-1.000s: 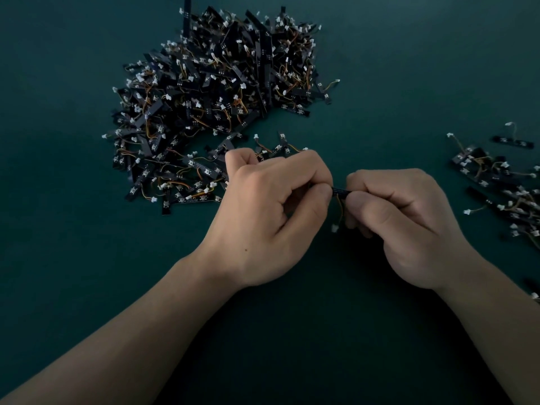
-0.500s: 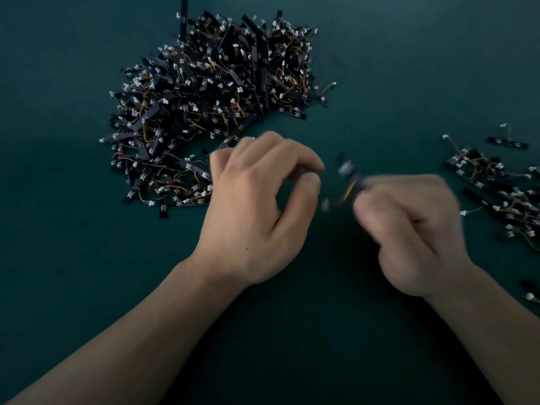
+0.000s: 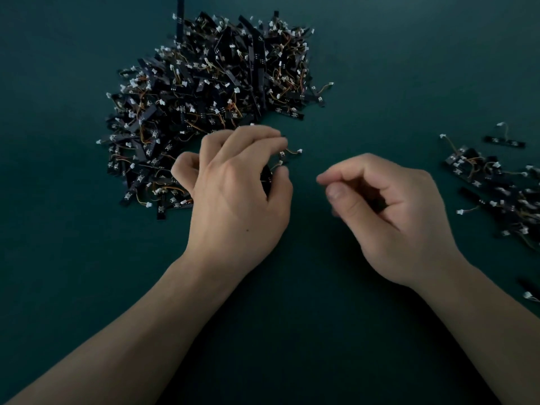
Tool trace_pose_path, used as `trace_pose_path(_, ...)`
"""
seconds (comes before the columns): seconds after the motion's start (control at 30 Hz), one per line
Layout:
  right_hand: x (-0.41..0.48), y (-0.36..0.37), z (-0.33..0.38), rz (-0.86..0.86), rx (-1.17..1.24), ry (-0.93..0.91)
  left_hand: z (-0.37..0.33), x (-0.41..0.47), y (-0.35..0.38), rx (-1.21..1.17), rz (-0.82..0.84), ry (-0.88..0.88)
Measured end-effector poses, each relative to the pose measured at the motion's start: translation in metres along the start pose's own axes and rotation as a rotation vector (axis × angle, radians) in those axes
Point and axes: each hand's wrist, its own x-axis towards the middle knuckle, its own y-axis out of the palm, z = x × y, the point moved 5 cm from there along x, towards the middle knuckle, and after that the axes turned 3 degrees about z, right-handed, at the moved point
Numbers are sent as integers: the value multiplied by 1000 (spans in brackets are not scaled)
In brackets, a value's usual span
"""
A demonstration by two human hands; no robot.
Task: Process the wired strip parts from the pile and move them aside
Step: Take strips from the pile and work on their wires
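A big pile of black wired strip parts (image 3: 210, 92) with orange wires and white connectors lies at the upper left. My left hand (image 3: 239, 188) rests at the pile's near right edge, fingers curled around a black strip part (image 3: 265, 179) pinched against the thumb. Thin wires with white connectors (image 3: 292, 152) stick out past its fingertips. My right hand (image 3: 391, 211) hovers to the right of it, loosely curled, thumb and forefinger slightly apart with nothing between them. A smaller heap of strip parts (image 3: 493, 182) lies at the right edge.
Everything sits on a dark green table surface (image 3: 350, 287). One single strip (image 3: 505, 141) lies apart above the right heap, and another part (image 3: 530, 290) shows at the right edge near my right forearm.
Both hands were holding one strip part between them. My right hand then swung right with it and now has nothing in it. My left hand moved up to the pile and closed on another part.
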Motion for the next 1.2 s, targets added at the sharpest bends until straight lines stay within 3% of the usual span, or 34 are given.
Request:
trace_pose_path(0.17,1,-4,-7,-72,86,99,-4,-2,-14,-317,-159,95)
trace_pose_path(0.4,3,-1,-5,-34,43,150,-2,0,0,-556,11,90)
trace_pose_path(0.57,4,6,-1,153,-59,132,-9,-1,4,-739,97,218)
trace_pose_path(0.67,5,9,0,207,-144,116,-7,-1,5,-803,84,192)
trace_pose_path(0.87,3,3,-5,106,42,123,6,4,7,-826,33,8)
trace_pose_path(1.2,2,0,-7,41,147,139,-1,1,1,-630,41,11)
